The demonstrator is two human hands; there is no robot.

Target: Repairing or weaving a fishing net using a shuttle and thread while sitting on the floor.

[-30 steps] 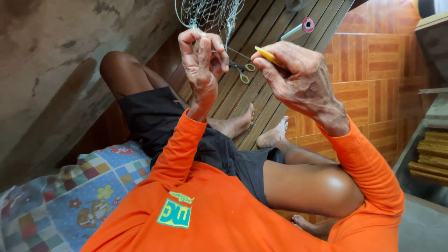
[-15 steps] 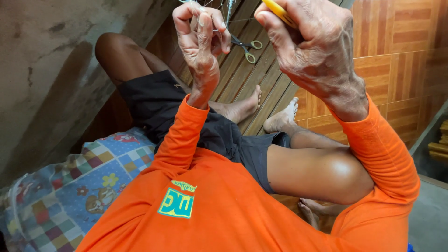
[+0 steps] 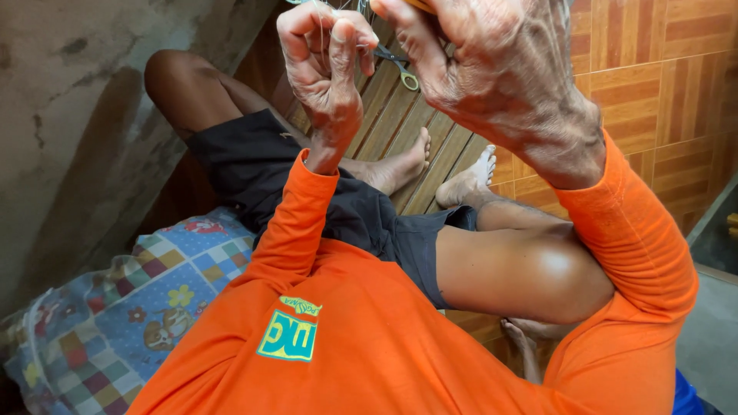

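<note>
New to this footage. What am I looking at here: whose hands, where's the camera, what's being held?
There is one picture, taken by a camera worn on a person's head and looking down at their own body. No machine is involved, just two bare hands raised close to the lens.

The left hand pinches thin, pale strands of line between thumb and fingers; the strands run up out of the frame. The right hand is closed around a slim yellow tool, of which only the tip shows at the top edge, so its kind cannot be told.

Behind the hands, a pair of small scissors with yellowish handles lies on the wooden slat floor.

Lower down are the person's orange long-sleeved shirt, dark shorts and bare feet. A patterned patchwork cushion lies at lower left, beside a rough concrete wall.
</note>
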